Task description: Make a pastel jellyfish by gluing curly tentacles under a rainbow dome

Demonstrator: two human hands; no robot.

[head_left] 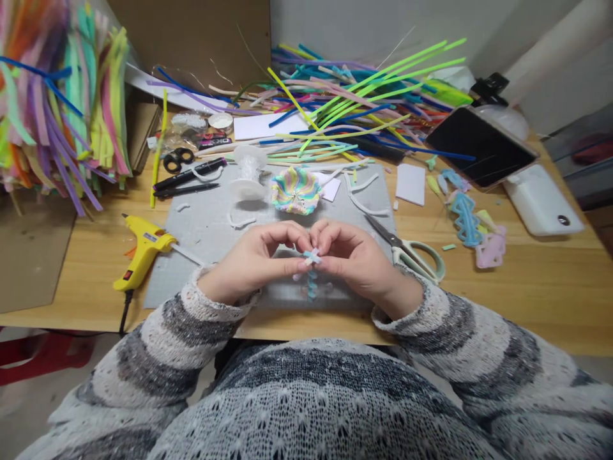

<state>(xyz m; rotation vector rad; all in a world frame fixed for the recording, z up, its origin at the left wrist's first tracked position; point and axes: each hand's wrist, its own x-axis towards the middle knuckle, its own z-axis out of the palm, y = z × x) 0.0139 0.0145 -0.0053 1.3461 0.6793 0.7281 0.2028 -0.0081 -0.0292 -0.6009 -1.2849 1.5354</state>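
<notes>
Between the fingertips of both hands is a small crossed piece of pale blue and white pipe cleaner (pixel 312 256). My left hand (pixel 262 257) pinches it from one side, with thumb and forefinger pressed together. From the other side my right hand (pixel 354 260) grips it the same way. Just below the fingers shows a wavy light blue strip (pixel 312 289); whether it is joined to the cross I cannot tell. A ruffled pastel flower-like bowl of pipe cleaners (pixel 297 191) rests beyond the hands on the grey cutting mat (pixel 191 233).
A yellow glue gun (pixel 141 249) lies to the left, scissors (pixel 416 255) to the right. Behind stand a clear thread spool (pixel 249 172) and heaped pipe cleaners (pixel 364 96). A phone (pixel 481 147), white power bank (pixel 543 201) and blue zigzag piece (pixel 465 220) occupy the right side.
</notes>
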